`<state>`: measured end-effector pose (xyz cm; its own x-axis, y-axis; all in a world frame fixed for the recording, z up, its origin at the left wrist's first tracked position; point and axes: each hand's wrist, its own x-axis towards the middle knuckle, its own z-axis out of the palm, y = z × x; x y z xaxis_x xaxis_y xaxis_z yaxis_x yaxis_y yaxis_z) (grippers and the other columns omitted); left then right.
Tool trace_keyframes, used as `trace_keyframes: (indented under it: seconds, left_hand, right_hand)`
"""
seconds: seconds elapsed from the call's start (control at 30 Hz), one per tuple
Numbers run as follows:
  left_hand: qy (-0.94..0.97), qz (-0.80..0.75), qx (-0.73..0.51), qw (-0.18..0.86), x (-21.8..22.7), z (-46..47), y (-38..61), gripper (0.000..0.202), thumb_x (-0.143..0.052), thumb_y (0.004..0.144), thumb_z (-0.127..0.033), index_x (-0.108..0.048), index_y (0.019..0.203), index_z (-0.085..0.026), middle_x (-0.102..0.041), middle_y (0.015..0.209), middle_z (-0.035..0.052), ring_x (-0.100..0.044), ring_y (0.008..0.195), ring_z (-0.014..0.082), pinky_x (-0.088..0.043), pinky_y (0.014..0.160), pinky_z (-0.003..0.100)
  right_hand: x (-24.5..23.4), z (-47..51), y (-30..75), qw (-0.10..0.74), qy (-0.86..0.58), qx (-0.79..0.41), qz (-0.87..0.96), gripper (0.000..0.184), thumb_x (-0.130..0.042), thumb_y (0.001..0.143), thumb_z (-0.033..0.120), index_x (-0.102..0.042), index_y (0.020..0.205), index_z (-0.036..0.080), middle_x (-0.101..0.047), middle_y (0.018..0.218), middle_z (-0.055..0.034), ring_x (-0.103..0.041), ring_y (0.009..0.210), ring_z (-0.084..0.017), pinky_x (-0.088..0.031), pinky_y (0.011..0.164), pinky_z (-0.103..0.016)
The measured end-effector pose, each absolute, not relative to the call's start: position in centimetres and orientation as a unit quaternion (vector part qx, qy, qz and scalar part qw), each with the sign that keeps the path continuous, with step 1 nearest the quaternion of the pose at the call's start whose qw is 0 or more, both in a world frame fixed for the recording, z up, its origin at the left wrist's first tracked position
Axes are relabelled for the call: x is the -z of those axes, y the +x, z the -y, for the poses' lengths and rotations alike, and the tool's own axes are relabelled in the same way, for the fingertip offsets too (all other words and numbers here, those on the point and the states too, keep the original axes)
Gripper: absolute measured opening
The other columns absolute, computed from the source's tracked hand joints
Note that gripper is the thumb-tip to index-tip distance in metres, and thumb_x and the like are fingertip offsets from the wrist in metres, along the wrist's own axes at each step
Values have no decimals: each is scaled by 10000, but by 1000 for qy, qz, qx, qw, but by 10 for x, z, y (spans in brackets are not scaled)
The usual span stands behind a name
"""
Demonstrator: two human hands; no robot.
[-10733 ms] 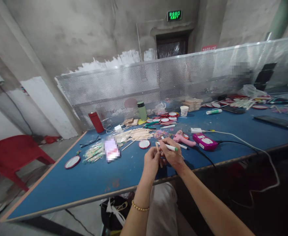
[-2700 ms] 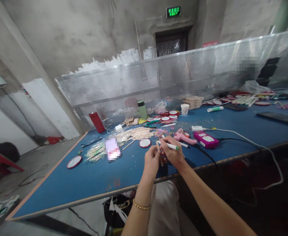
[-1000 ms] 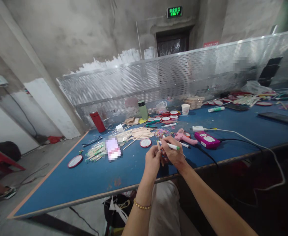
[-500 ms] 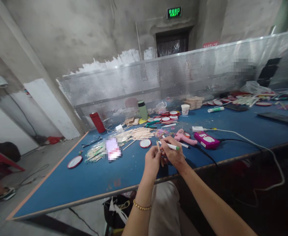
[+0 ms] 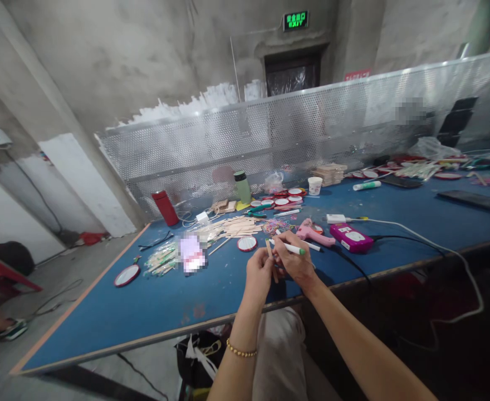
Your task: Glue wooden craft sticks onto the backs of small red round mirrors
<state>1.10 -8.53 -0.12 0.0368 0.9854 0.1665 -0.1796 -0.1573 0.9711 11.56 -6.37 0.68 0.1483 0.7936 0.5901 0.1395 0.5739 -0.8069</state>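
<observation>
My left hand (image 5: 260, 270) is closed on a wooden craft stick (image 5: 269, 248), held upright near the table's front edge. In my right hand (image 5: 297, 260) is a white marker pen (image 5: 290, 246) with a green end, its tip close to the top of the stick, where a bit of green shows. Whether the tip touches the wood, I cannot tell. Just beyond my hands lie a round white disc with a red rim (image 5: 247, 243), a heap of plain craft sticks (image 5: 240, 226) and a tangle of coloured bands (image 5: 279, 225). Green-tipped sticks (image 5: 161, 260) are piled further left.
A pink glue gun (image 5: 315, 234) and a purple power box (image 5: 351, 238) with cables lie to my right. Behind stand a green bottle (image 5: 242, 187), a red bottle (image 5: 165, 208) and a paper cup (image 5: 314, 186). A perforated metal screen (image 5: 211, 145) closes the table's back.
Hands, stick and marker keep almost the same place. The stick's lower end shows a little more below my fingers. Nothing was let go or picked up.
</observation>
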Motion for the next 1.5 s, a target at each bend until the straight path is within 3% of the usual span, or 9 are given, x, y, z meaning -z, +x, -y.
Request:
trace_keyframes:
  seconds: [1.5]
  left_hand:
    - [504, -401, -568, 513, 2, 84, 11, 302, -702, 692, -416, -610, 828, -162, -618, 617, -29, -581, 420, 119, -517, 462, 256]
  right_hand:
    - [-10, 65, 116, 652, -386, -252, 602, 237, -534, 869, 395, -546, 713, 217, -582, 557, 25, -529, 417, -115, -447, 429, -235]
